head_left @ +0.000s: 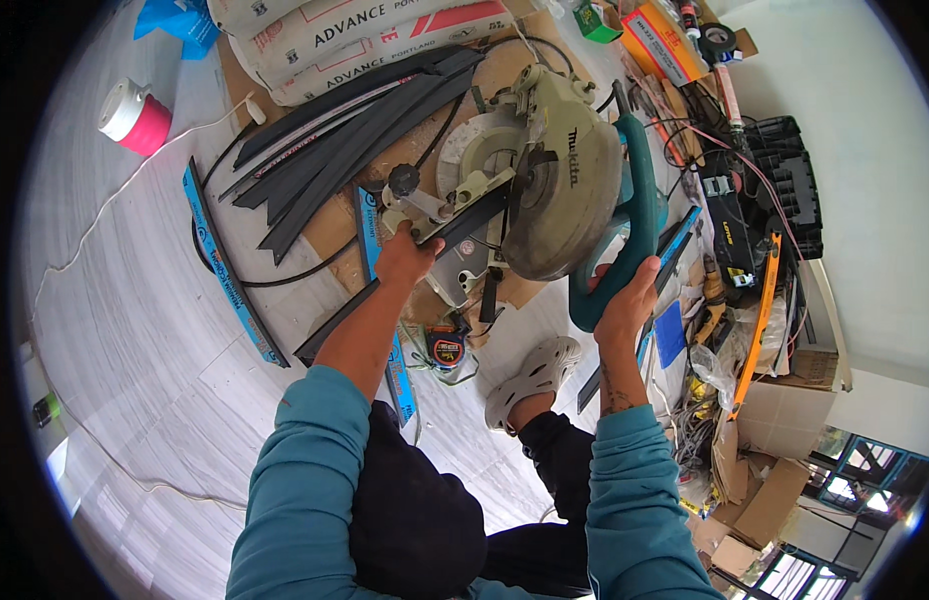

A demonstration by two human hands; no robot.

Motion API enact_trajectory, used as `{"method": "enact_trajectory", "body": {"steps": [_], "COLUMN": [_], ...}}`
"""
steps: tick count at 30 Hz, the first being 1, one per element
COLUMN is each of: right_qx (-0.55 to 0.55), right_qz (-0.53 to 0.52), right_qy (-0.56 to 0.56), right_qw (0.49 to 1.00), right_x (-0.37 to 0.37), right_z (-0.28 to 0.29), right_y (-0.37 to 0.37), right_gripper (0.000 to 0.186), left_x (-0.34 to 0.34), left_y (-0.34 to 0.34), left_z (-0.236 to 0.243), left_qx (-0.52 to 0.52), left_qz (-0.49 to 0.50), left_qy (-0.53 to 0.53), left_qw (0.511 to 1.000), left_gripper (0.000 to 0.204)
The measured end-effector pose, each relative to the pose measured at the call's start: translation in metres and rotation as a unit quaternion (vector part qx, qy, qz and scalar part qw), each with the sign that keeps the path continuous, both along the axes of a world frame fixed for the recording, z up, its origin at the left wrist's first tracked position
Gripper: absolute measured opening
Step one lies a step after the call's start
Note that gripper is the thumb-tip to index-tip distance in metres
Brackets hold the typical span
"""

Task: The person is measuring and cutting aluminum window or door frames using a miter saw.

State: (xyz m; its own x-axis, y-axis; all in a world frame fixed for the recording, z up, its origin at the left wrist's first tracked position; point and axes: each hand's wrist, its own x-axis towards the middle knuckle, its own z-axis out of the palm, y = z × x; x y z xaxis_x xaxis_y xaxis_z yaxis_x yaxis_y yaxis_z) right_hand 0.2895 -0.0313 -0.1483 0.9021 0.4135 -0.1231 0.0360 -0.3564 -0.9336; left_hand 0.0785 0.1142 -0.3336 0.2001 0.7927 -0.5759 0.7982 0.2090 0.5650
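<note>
The dark strip (337,326) lies under the left hand (406,258), its long axis slanting from near left to far right, toward the guard (567,205) of the saw (547,104). The left hand is the nearer one: its grip is narrow, fingers curled over the strip at the saw's base, just left of the guard. How firmly they press cannot be told. The right hand (627,302) is wrapped around the near end of the green handle (642,190), right of the guard and well apart from the strip. Whether the blade touches the strip is hidden.

A knob (404,180) stands just beyond the left hand, on the far side of the strip. The strip's near end reaches out left over the pale floor (155,340), crossing a blue-faced strip (400,375); more floor lies between that end and another blue strip (225,262) farther left. On the far side, a pile of black strips (360,125) bounds the room. On the near side lie a tape measure (446,347) and the person's shoe (534,382), below the saw.
</note>
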Motion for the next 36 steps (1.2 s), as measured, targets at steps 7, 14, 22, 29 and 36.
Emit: {"method": "enact_trajectory", "body": {"steps": [7,14,22,29,36], "right_qx": [0.000,-0.019,-0.013,0.001,0.009], "right_qz": [-0.003,-0.012,-0.011,-0.012,-0.003], "right_qy": [-0.004,-0.013,-0.007,0.005,0.005], "right_qw": [1.000,1.000,1.000,1.000,1.000], "right_x": [0.001,-0.001,0.002,0.002,0.000], "right_z": [0.003,0.017,0.008,0.003,0.002], "right_y": [0.002,0.009,0.004,0.001,0.001], "right_gripper": [0.074,0.075,0.073,0.073,0.073], "left_x": [-0.003,0.000,0.003,0.004,0.002], "left_y": [-0.001,-0.002,-0.006,-0.005,-0.007], "left_z": [-0.004,-0.003,0.003,0.007,0.004], "left_qx": [0.013,0.011,0.029,0.024,0.033], "left_qz": [0.006,0.004,0.020,0.020,0.028], "left_qy": [0.005,-0.012,0.010,0.024,0.017], "left_qw": [1.000,1.000,0.999,0.999,0.999], "left_gripper": [0.075,0.074,0.070,0.068,0.066]}}
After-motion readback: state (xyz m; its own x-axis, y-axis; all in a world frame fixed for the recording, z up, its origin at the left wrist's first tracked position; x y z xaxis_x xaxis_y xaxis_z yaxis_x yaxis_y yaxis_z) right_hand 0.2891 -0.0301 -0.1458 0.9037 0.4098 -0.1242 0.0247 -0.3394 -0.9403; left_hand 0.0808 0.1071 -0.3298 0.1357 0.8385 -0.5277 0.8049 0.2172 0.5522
